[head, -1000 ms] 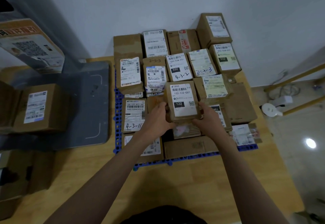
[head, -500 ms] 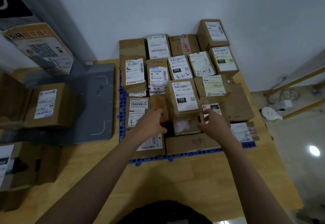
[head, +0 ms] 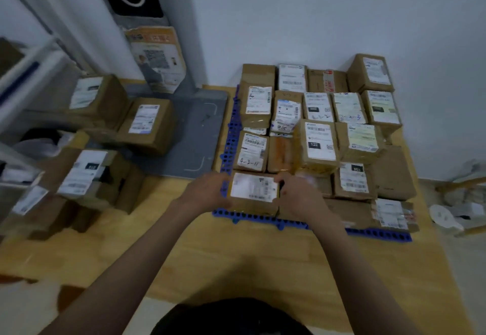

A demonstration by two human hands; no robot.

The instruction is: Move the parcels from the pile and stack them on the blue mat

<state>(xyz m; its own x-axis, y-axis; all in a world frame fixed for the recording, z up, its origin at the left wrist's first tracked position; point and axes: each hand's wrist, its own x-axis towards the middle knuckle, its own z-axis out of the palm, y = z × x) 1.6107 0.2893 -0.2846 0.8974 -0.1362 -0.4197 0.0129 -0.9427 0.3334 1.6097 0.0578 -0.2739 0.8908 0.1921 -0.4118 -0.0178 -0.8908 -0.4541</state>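
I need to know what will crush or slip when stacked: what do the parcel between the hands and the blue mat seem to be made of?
The parcel looks like brown corrugated cardboard, matte, with a white paper label on top and what may be glossy tape. The blue mat looks like rigid moulded plastic: uniform colour, rows of holes, and tabs along its edge.

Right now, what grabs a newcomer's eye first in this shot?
The block of labelled cardboard parcels packed on the blue mat against the white wall, right of centre. Next, the two hands at the mat's near edge: left hand and right hand flank a white-labelled parcel. A looser pile of boxes sits at left.
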